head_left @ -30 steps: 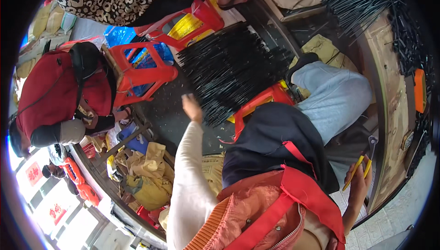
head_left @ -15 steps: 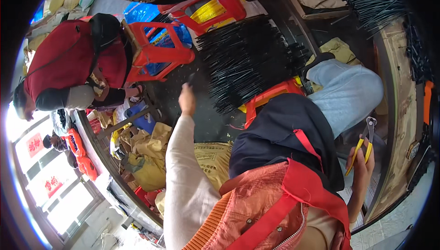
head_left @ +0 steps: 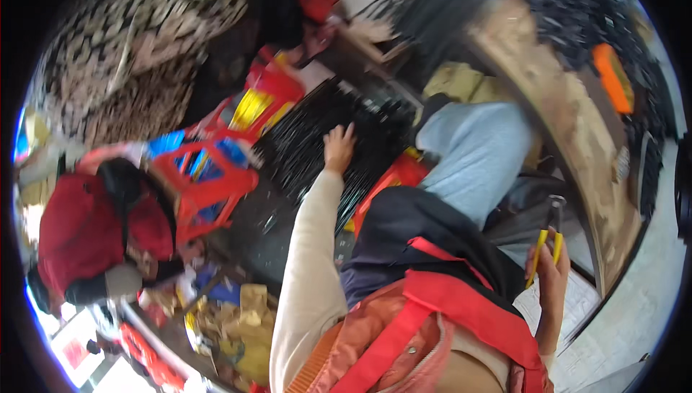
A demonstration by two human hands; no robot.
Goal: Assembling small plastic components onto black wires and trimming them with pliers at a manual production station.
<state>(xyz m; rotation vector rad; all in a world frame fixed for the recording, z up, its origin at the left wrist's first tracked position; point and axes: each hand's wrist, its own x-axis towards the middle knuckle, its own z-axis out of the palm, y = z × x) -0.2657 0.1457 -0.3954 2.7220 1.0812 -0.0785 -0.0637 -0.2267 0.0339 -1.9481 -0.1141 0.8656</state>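
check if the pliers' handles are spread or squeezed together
Spread: the pliers' yellow handles stand apart in a V in the right hand.

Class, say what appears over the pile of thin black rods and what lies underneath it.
The left hand appears, open, over the black rods, hiding some of them; whether it touches them is unclear. What lies directly beneath is covered by the rods.
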